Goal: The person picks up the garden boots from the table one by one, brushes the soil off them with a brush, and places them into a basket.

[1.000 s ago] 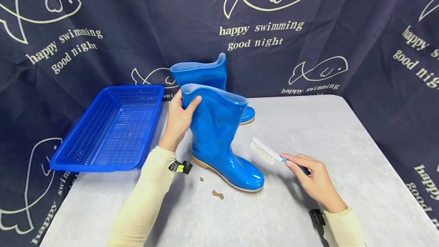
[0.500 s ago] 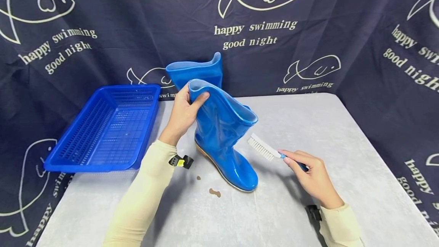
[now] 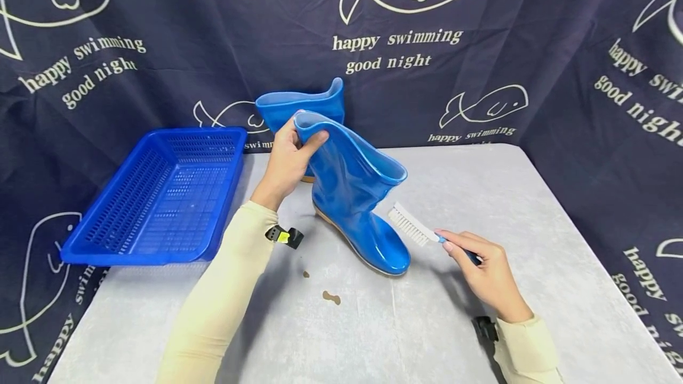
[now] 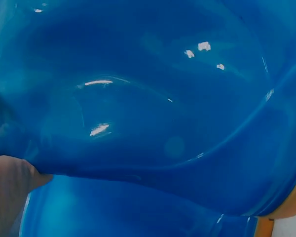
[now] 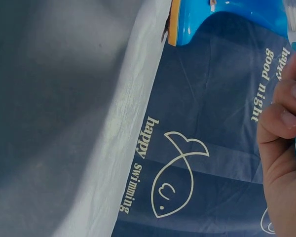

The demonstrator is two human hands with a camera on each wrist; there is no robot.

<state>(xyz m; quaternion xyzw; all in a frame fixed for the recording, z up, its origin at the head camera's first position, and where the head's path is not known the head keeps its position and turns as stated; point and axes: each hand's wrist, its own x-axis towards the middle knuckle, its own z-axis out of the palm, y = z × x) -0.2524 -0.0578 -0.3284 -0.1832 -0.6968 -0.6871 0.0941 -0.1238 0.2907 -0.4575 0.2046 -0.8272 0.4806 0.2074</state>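
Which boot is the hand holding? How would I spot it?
Find the grey table, with a blue basket on its left. Two shiny blue boots stand beside the basket. The held boot is the nearer, tilted one, its top pinched by the left hand, a white brush by its toe.

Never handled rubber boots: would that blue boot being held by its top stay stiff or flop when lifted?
Probably floppy up top: the front boot has a shaft creased and leaning where the left hand pinches its rim. Its glossy surface looks slippery. Tilted with its heel raised, it would likely tip if released.
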